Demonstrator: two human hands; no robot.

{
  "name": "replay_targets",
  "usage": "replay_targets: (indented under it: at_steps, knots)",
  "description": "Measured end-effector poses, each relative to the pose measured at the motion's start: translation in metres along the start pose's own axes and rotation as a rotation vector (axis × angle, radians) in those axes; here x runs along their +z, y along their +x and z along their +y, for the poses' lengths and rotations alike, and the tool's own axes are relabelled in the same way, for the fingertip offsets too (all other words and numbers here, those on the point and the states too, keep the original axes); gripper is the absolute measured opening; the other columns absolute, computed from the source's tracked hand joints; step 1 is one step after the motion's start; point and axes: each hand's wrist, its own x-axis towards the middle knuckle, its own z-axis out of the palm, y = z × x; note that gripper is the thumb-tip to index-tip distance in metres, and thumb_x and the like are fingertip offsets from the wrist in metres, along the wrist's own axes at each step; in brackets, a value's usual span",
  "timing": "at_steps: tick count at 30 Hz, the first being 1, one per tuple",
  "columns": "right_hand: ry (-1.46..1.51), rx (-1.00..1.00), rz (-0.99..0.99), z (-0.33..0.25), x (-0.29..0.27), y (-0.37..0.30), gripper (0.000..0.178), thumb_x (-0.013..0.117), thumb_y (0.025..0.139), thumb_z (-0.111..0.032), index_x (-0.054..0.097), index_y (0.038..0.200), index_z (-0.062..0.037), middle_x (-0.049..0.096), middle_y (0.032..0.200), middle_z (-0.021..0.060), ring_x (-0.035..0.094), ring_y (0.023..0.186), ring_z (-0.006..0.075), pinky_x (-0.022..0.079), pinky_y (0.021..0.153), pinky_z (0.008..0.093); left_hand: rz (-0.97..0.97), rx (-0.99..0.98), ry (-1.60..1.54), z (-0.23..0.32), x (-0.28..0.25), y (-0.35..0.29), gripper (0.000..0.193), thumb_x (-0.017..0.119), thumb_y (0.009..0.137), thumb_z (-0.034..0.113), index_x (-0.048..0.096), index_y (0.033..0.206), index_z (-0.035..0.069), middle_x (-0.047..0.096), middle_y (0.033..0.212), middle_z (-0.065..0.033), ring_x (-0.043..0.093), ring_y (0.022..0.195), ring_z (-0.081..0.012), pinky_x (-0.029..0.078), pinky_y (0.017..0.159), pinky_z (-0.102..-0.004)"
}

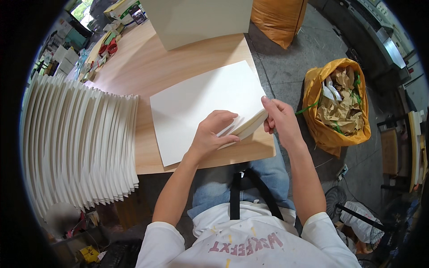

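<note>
A stack of large white paper sheets (196, 102) lies at a slant on the wooden table, its right corner reaching the table's edge. My right hand (279, 118) is closed on that corner, thumb on top and fingers curled beneath. Along the near edge, my left hand (216, 131) pinches the sheets between thumb and fingers. Between my two hands the edge bends up and the sheets fan slightly apart. How many sheets each hand grips cannot be made out.
A long row of folded white sheets (80, 143) stands at the left. Beyond the stack rises a pale board (201, 22). Red-handled tools (108, 47) lie on the wooden table (129, 58) at the far left. An orange sack of crumpled brown paper (337, 138) sits on the floor, right.
</note>
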Motion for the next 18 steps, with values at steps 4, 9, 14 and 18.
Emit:
replay_targets:
  at_steps: [4,9,14,18]
  knots:
    - [-0.179,-0.139,0.043,0.007,0.004,0.0,0.055,0.07,0.108,-0.053,0.055,0.076,-0.0104,0.05,0.063,-0.0029,0.057,0.056,0.0091,0.042,0.052,0.0265,0.054,-0.079,-0.168,0.003,0.005,-0.001,0.09,0.093,0.088,0.016,0.048,0.166,0.015,0.067,0.146,-0.0116,0.068,0.13,-0.0247,0.054,0.116,-0.0393]
    - [-0.776,-0.398,0.101,0.013,0.006,0.003,0.062,0.07,0.105,-0.059,0.059,0.081,-0.0029,0.054,0.066,0.0037,0.059,0.061,0.0131,0.047,0.056,0.0331,0.07,-0.066,-0.176,-0.013,0.009,-0.006,0.102,0.091,0.09,0.017,0.034,0.174,0.019,0.054,0.164,-0.0145,0.064,0.14,-0.0266,0.052,0.118,-0.0402]
    - [-0.41,-0.255,0.056,0.014,-0.003,0.008,0.058,0.072,0.107,-0.048,0.052,0.077,-0.0022,0.048,0.065,0.0035,0.051,0.06,0.01,0.043,0.053,0.0335,-0.009,-0.167,-0.147,0.005,0.005,-0.001,0.108,0.096,0.084,0.024,0.036,0.173,0.018,0.053,0.165,-0.0136,0.064,0.141,-0.0272,0.054,0.116,-0.0406]
    - [-0.528,-0.34,0.079,0.017,-0.002,0.009,0.05,0.068,0.109,-0.039,0.053,0.076,-0.0047,0.049,0.064,0.0001,0.05,0.059,0.0081,0.039,0.051,0.0295,-0.105,-0.119,-0.034,0.006,0.003,0.0,0.114,0.1,0.077,0.024,0.038,0.171,0.012,0.053,0.163,-0.0138,0.061,0.142,-0.0268,0.05,0.122,-0.042]
